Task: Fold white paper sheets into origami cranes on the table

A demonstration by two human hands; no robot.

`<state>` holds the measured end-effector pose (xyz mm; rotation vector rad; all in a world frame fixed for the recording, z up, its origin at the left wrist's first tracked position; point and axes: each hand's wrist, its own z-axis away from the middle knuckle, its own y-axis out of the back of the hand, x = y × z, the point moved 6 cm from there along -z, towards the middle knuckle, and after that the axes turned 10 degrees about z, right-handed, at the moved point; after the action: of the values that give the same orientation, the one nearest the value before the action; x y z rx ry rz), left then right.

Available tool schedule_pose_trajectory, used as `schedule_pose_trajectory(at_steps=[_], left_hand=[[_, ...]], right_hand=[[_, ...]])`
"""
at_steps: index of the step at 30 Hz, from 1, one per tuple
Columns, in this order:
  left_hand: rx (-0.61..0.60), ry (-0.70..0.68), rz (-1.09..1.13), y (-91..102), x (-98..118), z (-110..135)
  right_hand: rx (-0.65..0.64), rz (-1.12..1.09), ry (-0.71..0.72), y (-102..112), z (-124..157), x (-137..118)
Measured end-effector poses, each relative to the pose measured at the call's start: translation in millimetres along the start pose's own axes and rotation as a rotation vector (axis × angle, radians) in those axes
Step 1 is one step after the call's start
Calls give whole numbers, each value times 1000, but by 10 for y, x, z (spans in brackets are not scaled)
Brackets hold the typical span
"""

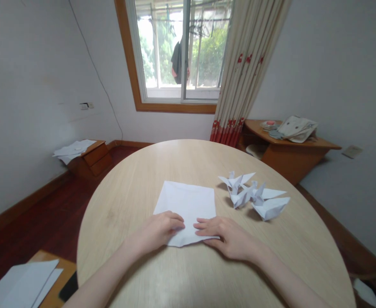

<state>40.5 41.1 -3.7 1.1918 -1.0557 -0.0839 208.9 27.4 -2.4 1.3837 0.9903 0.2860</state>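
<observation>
Resting on a round table (136, 179), a white sheet (188, 201) lies flat near the front edge, both hands on its near edge. Left hand (159, 229): fingers curled, tips pressed together on the paper's lower left part. Right hand (226, 235): fingers extended, close together, flat on the lower right corner. The fingertips of the two hands sit just apart. Folded paper cranes (255, 194) stand clustered right of the sheet, clear of it.
</observation>
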Motion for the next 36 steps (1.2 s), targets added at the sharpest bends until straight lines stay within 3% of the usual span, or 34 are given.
schedule_pose_trajectory(at_steps=[5,10,16,21,30,36], left_hand=[[-6,64,88,17,3,-14],[-53,63,176,28,111,13],[-68,119,205,-40,104,2],[-59,128,244,-71,44,-5],[-43,131,252,-39,101,-16],[-26,161,274,4,114,-4]], right_hand=[[17,-120,-81,-57,-21,136],[77,-43,-186,-14,-23,205],[120,27,-227,2,-26,264],[240,33,-225,58,-12,269],[377,-13,-268,130,1,294],[437,76,-332,129,28,353]])
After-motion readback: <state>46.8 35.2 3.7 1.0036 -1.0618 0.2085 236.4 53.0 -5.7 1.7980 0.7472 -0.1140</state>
